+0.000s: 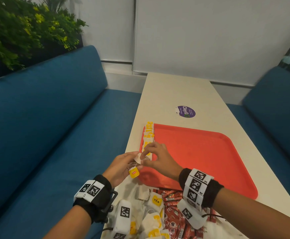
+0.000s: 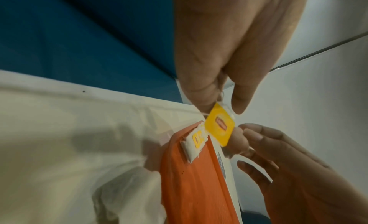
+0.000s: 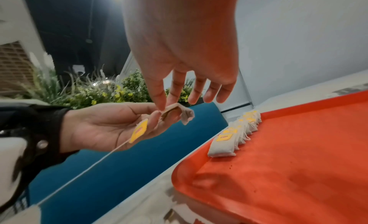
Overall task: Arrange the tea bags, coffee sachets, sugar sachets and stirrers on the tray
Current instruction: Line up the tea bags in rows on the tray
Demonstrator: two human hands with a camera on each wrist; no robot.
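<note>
A red tray (image 1: 201,152) lies on the white table (image 1: 175,90). A row of tea bags (image 1: 147,137) with yellow tags runs along its left edge. Over the tray's near left corner both hands meet on one tea bag (image 1: 138,157). My left hand (image 1: 132,162) pinches it from the left, and its yellow tag (image 1: 134,172) dangles below on a string. My right hand (image 1: 145,158) pinches the bag's paper between thumb and forefinger. The right wrist view shows the crumpled tea bag (image 3: 179,113), its tag (image 3: 139,131) against my left palm, and the row of tea bags (image 3: 235,136).
At the table's near end lies a heap of loose tea bags (image 1: 155,200) and red coffee sachets (image 1: 173,213) on crinkled white plastic (image 2: 119,188). A purple sticker (image 1: 186,111) sits beyond the tray. Blue benches (image 1: 54,118) flank the table on both sides.
</note>
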